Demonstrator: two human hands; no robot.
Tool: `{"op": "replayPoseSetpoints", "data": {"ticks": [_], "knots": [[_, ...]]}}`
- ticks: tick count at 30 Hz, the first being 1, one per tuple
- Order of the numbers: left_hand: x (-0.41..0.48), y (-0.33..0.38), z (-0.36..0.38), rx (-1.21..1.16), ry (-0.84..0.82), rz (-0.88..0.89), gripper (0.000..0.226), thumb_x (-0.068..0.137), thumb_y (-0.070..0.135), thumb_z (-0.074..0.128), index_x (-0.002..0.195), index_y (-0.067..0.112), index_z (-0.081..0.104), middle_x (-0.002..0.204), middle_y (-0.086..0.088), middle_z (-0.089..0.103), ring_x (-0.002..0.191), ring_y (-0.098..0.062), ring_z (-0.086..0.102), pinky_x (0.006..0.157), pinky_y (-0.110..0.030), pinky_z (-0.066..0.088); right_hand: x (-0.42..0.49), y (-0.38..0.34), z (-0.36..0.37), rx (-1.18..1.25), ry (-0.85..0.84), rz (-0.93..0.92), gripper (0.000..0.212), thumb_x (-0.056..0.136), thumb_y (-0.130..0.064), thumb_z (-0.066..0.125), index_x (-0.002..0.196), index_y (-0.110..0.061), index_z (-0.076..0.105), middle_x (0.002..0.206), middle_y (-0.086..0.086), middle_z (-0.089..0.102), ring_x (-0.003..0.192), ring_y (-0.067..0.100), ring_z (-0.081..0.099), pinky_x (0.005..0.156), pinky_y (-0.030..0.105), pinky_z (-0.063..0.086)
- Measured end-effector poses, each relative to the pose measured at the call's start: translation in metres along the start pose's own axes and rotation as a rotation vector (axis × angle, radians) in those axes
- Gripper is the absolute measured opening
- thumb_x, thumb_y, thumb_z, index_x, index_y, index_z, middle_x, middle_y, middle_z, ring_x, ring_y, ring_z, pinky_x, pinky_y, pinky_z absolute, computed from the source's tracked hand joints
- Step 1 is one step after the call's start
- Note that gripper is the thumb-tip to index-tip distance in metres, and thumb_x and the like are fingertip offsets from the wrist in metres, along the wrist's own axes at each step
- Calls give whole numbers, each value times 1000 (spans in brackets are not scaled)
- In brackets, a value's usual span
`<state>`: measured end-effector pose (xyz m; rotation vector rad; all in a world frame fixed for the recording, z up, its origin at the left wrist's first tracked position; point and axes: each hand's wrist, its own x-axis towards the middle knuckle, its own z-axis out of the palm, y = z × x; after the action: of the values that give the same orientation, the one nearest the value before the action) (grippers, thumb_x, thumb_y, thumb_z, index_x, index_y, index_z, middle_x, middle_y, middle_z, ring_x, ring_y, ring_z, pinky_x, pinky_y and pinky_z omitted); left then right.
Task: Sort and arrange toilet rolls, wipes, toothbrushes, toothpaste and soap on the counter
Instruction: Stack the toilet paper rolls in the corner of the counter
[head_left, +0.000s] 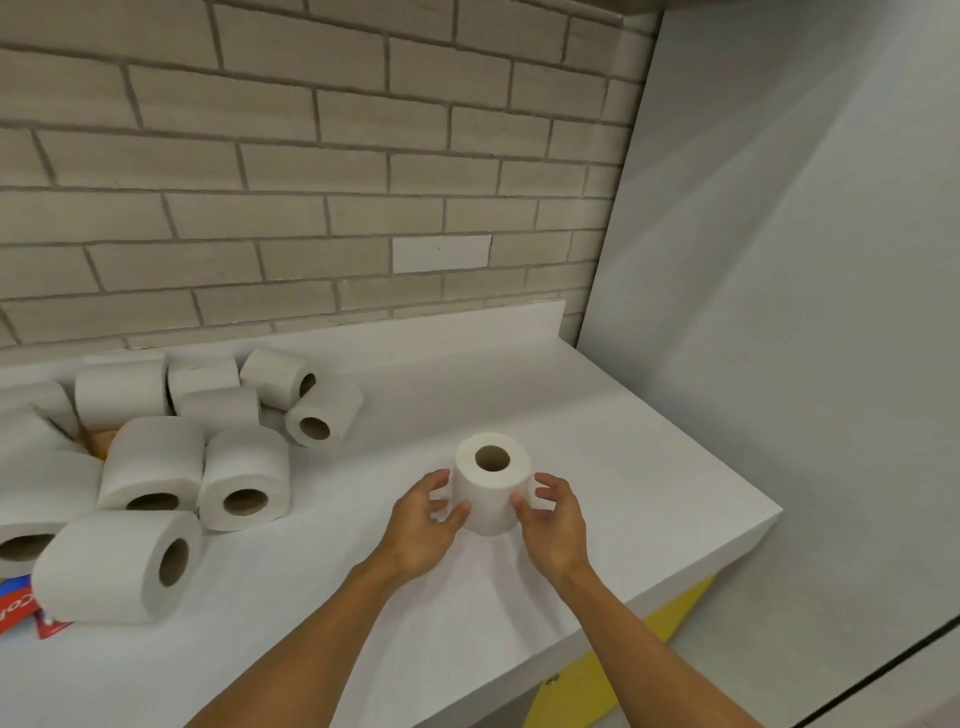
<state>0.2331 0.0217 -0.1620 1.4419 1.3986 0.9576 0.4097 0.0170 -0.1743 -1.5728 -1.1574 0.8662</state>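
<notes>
One white toilet roll (492, 483) stands upright on the white counter (649, 467), its cardboard core facing up. My left hand (426, 525) is at its left side and my right hand (550, 519) at its right side. Both thumbs touch the roll's front, while the fingers are spread and a little off its sides. A loose heap of several toilet rolls (156, 467) lies at the left, most of them on their sides. A red toothpaste box (21, 613) pokes out from under the nearest roll.
A brick wall runs behind the counter and a plain white wall (805, 312) closes its right end. The counter's front edge slants down to the right, with a yellow panel (597, 675) below it. Something orange (101, 441) shows inside the heap.
</notes>
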Motion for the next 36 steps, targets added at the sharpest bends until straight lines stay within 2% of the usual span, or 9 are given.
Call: {"op": "replayPoseSetpoints", "data": {"ticks": [4,9,13,18,25,28,33,36], "knots": [[10,1,2,-33,22,6,63,85,22,69,140,22,38,142,1,44,123,-24,51,93,-32,49,-2,4,9,40,-41,-27,54,80,-33,76,125,-27,46,119,-1,56,97,16,62,67,16,49],[28,0,0,-32,0,38,65,82,19,73,139,22,42,136,2,51,120,-24,53,97,-40,51,5,4,18,88,-54,-50,55,76,-34,79,121,-30,48,116,-5,58,97,14,62,72,20,52],[48,1,-1,-24,3,40,57,81,20,74,132,23,47,127,1,56,108,-21,59,89,-32,53,23,2,17,105,-31,-31,51,81,-33,76,123,-28,48,119,-2,59,98,17,62,71,18,51],[71,4,-3,3,-22,59,45,84,25,71,125,25,52,122,5,58,101,-14,58,79,-21,47,50,-3,19,110,47,-22,43,87,-33,68,125,-27,46,125,2,57,100,19,60,70,15,49],[103,2,-8,-65,-92,97,57,82,19,73,132,26,45,126,8,52,111,-18,55,84,-24,48,62,-4,37,127,17,-56,71,74,-39,80,133,-29,42,128,-7,53,107,14,59,70,15,53],[116,3,-4,-73,-100,91,58,82,19,73,133,25,46,125,6,53,110,-19,55,86,-26,49,72,-4,39,125,34,-59,75,73,-39,81,135,-27,41,128,-7,52,108,14,58,69,11,52],[137,8,7,-60,-92,86,56,83,20,72,132,24,46,122,8,54,106,-17,56,76,-17,46,99,-2,32,164,21,-57,71,75,-36,80,135,-27,43,128,-3,54,109,18,59,75,18,55],[153,11,16,-52,-71,84,54,83,21,72,131,23,47,122,5,55,104,-18,58,77,-19,47,122,1,26,178,-6,-66,69,77,-34,78,136,-27,43,128,-2,54,110,19,59,78,23,56]]}}
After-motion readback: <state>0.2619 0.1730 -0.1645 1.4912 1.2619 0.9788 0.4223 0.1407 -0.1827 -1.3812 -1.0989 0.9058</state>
